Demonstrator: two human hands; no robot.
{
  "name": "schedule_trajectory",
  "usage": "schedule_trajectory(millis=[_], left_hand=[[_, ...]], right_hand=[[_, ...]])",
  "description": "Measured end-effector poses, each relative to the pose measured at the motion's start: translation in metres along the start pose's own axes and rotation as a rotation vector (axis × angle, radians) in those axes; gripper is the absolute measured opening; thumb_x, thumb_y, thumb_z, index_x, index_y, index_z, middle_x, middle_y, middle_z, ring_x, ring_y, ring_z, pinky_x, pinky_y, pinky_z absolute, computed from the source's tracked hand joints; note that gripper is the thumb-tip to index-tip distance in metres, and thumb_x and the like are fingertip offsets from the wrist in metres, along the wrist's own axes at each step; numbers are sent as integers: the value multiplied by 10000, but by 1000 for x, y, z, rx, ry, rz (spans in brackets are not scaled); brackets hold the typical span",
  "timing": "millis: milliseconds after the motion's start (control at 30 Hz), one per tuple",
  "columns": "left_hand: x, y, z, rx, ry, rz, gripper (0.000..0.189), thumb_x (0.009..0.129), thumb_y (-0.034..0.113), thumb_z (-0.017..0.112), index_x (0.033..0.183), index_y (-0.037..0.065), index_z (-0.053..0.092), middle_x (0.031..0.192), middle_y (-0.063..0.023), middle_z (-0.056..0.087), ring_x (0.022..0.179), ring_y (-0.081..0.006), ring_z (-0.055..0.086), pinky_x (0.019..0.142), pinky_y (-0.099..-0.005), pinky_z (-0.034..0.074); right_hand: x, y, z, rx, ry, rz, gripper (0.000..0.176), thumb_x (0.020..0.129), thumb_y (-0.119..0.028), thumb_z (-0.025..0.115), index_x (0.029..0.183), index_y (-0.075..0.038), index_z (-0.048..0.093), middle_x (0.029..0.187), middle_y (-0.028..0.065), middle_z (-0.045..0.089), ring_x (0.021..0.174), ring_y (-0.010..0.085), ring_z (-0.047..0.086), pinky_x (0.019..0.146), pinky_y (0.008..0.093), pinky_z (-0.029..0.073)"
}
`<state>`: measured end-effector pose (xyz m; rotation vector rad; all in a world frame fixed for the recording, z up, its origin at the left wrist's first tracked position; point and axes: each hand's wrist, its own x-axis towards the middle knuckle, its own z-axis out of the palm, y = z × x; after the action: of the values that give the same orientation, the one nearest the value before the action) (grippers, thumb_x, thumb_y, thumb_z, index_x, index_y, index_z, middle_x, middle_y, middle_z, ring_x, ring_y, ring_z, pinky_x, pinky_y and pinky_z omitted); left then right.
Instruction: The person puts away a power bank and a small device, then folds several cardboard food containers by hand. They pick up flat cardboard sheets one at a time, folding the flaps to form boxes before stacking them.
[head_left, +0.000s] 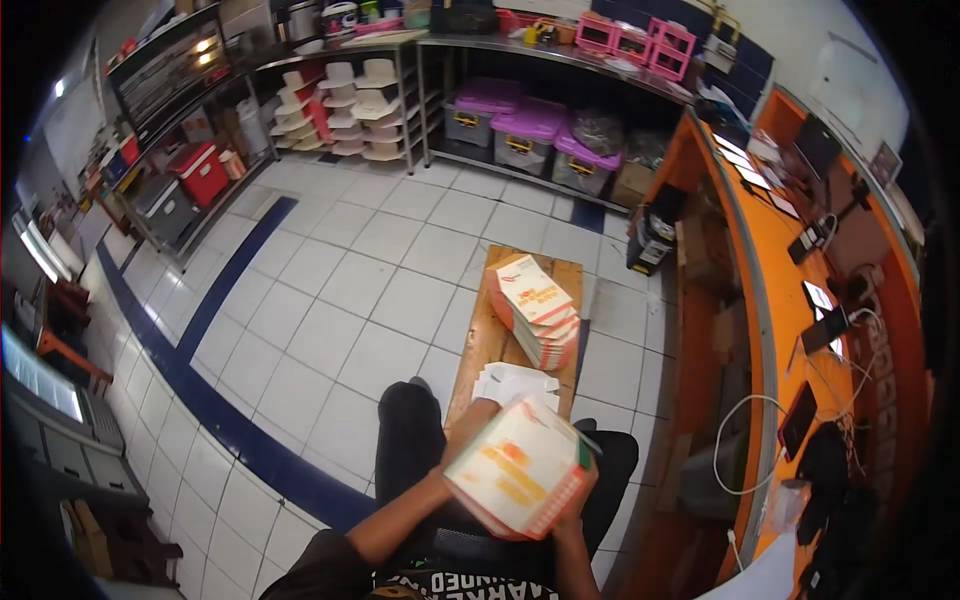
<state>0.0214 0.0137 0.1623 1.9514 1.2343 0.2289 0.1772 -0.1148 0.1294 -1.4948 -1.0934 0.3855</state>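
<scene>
In front of my lap is a white cardboard food box (513, 465) with orange print and a red-striped side, slightly blurred by motion. My left hand (474, 418) grips it from its far left side, the fingers mostly hidden behind the card. At its right edge my right hand (579, 493) is closed on the box, fingers partly out of sight. Just beyond lies a white unfolded carton piece (512, 381) on a wooden bench (482, 345). Farther along the bench leans a stack of flat printed cartons (535, 305) in the same colours.
An orange counter (745, 330) with phones and cables runs along my right. Metal shelving at the back holds purple-lidded bins (530, 120) and stacked white trays (378, 100). A red cooler (198, 172) sits on the left rack. White floor tiles (385, 285) surround the bench.
</scene>
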Motion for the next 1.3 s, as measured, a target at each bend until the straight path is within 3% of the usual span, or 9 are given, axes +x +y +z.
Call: schedule_trajectory(millis=[67,133,200,267,400,533,733,900,1300], left_hand=[[17,-78,47,21,156,278,321,857,213,713,1087,27,589,1021,-158,618,999,-352,626,849,-438,502],[19,-132,74,-209,263,606,481,1044,373,451,1390,38,453,1328,-90,591,1164,-232,612,972,-358,533],[19,-85,40,-215,383,699,530,943,108,635,1414,21,408,1320,-168,582,1071,-272,656,848,-361,552],[9,-34,11,-360,75,-13,492,885,80,652,1340,-21,495,1230,-264,596,1098,-385,612,888,-448,512],[-21,-15,34,-10,397,367,505,872,56,620,1358,6,491,1342,-296,513,1061,-434,628,830,-441,556],[-34,-26,68,0,167,496,281,851,117,687,1112,19,659,1368,-271,497,1089,-424,623,818,-421,572],[0,-70,115,-377,284,139,214,847,201,744,902,16,650,848,-174,652,703,-326,652,654,-398,533],[13,-117,157,-655,242,-182,211,893,191,698,904,-6,624,807,-109,689,746,-177,651,693,-338,525],[1,-96,131,-1068,-62,-257,147,953,160,685,963,15,707,790,-12,652,704,-86,566,652,-232,451]], right_hand=[[18,-32,2,-142,171,155,548,820,-105,782,1252,65,492,1010,151,574,839,199,620,661,287,496],[27,-28,1,-197,141,198,632,825,-83,781,1327,57,423,1007,145,591,814,196,622,639,315,515],[30,-18,-1,-2,59,286,536,884,-122,733,1304,74,464,991,158,638,788,220,676,634,335,537],[19,40,-2,-161,-252,251,430,976,-197,628,1277,82,497,946,149,666,678,144,639,589,252,527],[-2,84,15,-148,-235,481,383,1014,-236,559,1231,81,543,911,148,684,641,156,650,609,268,549],[-22,89,34,172,-145,543,343,1039,-243,513,1232,38,549,987,112,658,753,164,654,621,293,556],[-35,102,43,538,-153,1000,316,1033,-251,535,1212,7,566,1022,84,633,781,171,628,705,309,564],[-56,125,46,396,53,803,188,943,-88,687,801,17,625,787,35,606,667,112,603,677,272,602],[-38,77,29,-159,-202,401,171,905,-102,733,973,54,732,942,133,745,824,142,713,744,261,575]])
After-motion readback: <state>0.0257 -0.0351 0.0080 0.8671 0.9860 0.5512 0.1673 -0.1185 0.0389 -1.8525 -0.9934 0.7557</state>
